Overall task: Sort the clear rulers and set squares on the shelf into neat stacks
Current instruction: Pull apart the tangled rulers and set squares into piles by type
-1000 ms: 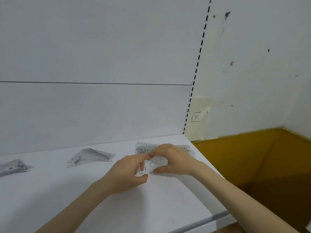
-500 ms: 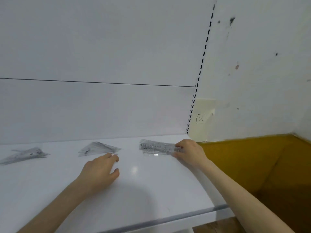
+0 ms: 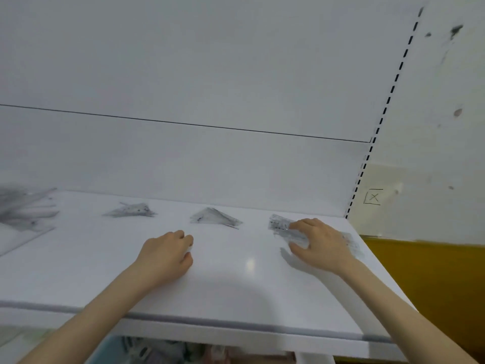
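A stack of clear straight rulers (image 3: 282, 227) lies at the right end of the white shelf (image 3: 236, 290). My right hand (image 3: 319, 243) rests flat on top of this stack, fingers spread, covering its middle. My left hand (image 3: 166, 254) lies on the bare shelf to the left, fingers curled loosely and holding nothing. Two small piles of clear set squares lie along the back: one (image 3: 215, 218) just beyond my left hand, another (image 3: 131, 210) farther left. A larger blurred heap of clear rulers and squares (image 3: 25, 208) sits at the far left edge.
The shelf's back panel rises behind the piles. A slotted upright (image 3: 367, 158) marks the shelf's right end, with a stained wall and yellow skirting (image 3: 433, 279) beyond. Under the front edge a pale blue bin (image 3: 147, 350) with mixed items shows.
My hands have come apart. The right hand laid the clear ruler on the right stack and now presses on it. The left hand drew back to the bare shelf. The view has swung left.
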Demonstrator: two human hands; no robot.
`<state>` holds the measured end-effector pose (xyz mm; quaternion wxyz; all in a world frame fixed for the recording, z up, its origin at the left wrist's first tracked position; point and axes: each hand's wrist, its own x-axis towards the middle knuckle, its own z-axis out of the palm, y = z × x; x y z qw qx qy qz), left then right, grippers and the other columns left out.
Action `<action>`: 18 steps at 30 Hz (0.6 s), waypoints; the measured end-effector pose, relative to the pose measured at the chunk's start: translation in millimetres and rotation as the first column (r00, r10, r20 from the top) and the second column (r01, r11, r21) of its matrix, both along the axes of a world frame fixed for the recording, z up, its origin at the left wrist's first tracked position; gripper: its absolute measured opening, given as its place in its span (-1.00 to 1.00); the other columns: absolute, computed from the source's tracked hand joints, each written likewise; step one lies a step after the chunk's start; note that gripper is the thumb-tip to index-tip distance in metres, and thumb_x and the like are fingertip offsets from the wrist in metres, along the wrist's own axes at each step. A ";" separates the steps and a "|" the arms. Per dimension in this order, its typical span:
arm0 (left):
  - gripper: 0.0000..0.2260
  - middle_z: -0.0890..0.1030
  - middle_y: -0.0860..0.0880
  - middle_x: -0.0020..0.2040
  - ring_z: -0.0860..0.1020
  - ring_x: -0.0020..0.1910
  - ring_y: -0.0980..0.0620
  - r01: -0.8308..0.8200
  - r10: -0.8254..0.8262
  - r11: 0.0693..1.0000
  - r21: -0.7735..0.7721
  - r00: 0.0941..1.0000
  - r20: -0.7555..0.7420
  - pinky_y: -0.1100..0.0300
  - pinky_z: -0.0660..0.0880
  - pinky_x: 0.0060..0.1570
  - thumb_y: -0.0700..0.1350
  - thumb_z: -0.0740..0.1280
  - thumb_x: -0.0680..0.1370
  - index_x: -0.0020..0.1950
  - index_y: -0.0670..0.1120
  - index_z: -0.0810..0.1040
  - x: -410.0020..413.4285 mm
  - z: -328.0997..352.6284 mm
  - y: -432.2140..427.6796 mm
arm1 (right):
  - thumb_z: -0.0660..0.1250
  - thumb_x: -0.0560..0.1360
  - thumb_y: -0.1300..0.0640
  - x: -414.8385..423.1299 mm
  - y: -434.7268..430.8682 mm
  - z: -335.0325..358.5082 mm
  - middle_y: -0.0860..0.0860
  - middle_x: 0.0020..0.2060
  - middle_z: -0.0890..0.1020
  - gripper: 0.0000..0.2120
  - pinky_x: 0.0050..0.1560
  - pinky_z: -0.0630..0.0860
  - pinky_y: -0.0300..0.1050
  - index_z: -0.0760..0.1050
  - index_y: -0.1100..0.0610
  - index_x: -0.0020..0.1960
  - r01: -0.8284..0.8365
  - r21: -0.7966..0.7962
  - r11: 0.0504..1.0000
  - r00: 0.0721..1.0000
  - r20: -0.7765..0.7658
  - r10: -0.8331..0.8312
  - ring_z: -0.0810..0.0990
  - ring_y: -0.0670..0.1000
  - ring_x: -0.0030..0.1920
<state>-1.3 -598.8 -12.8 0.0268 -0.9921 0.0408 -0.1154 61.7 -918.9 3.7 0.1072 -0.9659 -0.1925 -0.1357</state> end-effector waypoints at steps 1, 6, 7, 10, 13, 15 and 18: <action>-0.74 0.49 0.05 0.08 0.46 -0.05 0.05 -0.011 0.012 1.000 -0.012 1.000 0.010 0.19 0.32 -0.21 -0.02 0.08 0.60 0.22 -0.01 0.43 -7.7 0.3 11.2 | 0.12 0.36 -0.19 -5.5 17.2 6.3 -0.15 0.24 0.53 -0.43 0.12 0.40 -0.15 0.45 -0.06 0.33 -0.023 -0.019 1.000 1.000 -0.017 0.023 0.45 -0.05 0.28; -0.74 0.50 0.07 0.10 0.50 0.03 0.04 -0.109 0.112 0.992 -0.061 0.993 0.047 0.17 0.40 -0.16 -0.01 0.08 0.60 0.22 0.00 0.45 -53.1 1.5 79.0 | -0.02 0.25 -0.20 -27.5 107.3 16.6 -0.15 0.25 0.51 -0.30 0.08 0.46 -0.13 0.36 -0.09 0.36 -0.187 -0.080 0.979 0.982 -0.025 0.186 0.45 -0.09 0.26; -0.73 0.50 0.07 0.11 0.50 0.04 0.04 -0.128 0.132 0.989 -0.071 0.990 0.049 0.17 0.39 -0.16 -0.01 0.08 0.60 0.24 0.01 0.44 -61.7 2.1 93.1 | -0.06 0.21 -0.23 -32.1 124.4 16.1 -0.15 0.26 0.51 -0.24 0.07 0.46 -0.13 0.34 -0.09 0.37 -0.219 -0.089 0.972 0.976 -0.018 0.218 0.45 -0.08 0.26; -0.72 0.50 0.08 0.13 0.50 0.07 0.05 -0.175 0.181 0.980 -0.089 0.982 0.060 0.18 0.37 -0.15 0.00 0.09 0.60 0.27 0.04 0.43 -89.8 3.6 136.8 | -0.01 0.25 -0.21 -49.0 178.9 14.6 -0.12 0.28 0.50 -0.27 0.08 0.48 -0.11 0.28 -0.09 0.41 -0.282 -0.118 0.952 0.959 0.001 0.285 0.47 -0.05 0.26; -0.72 0.50 0.08 0.12 0.50 0.09 0.05 -0.198 0.206 0.974 -0.112 0.976 0.067 0.18 0.34 -0.15 0.00 0.11 0.60 0.27 0.04 0.44 -115.1 3.1 183.8 | 0.08 0.28 -0.15 -68.0 234.2 12.1 -0.09 0.23 0.52 -0.32 0.02 0.50 -0.09 0.25 -0.09 0.41 -0.315 -0.105 0.943 0.949 -0.026 0.314 0.49 -0.03 0.22; -0.72 0.50 0.08 0.12 0.50 0.07 0.05 -0.195 0.204 0.974 -0.112 0.976 0.072 0.18 0.34 -0.16 0.00 0.11 0.60 0.27 0.04 0.44 -129.5 3.3 217.0 | 0.10 0.32 -0.15 -80.2 270.6 8.9 -0.09 0.23 0.51 -0.34 -0.01 0.46 -0.13 0.24 -0.09 0.42 -0.314 -0.102 0.944 0.949 -0.042 0.311 0.48 -0.02 0.22; -0.73 0.49 0.08 0.12 0.50 0.04 0.05 -0.182 0.190 0.977 -0.115 0.980 0.065 0.19 0.35 -0.15 0.00 0.12 0.60 0.27 0.02 0.45 -147.3 3.8 266.5 | 0.21 0.43 -0.10 -98.5 323.5 3.2 -0.09 0.24 0.51 -0.44 -0.05 0.41 -0.13 0.24 -0.08 0.41 -0.291 -0.091 0.952 0.957 -0.051 0.287 0.48 0.00 0.22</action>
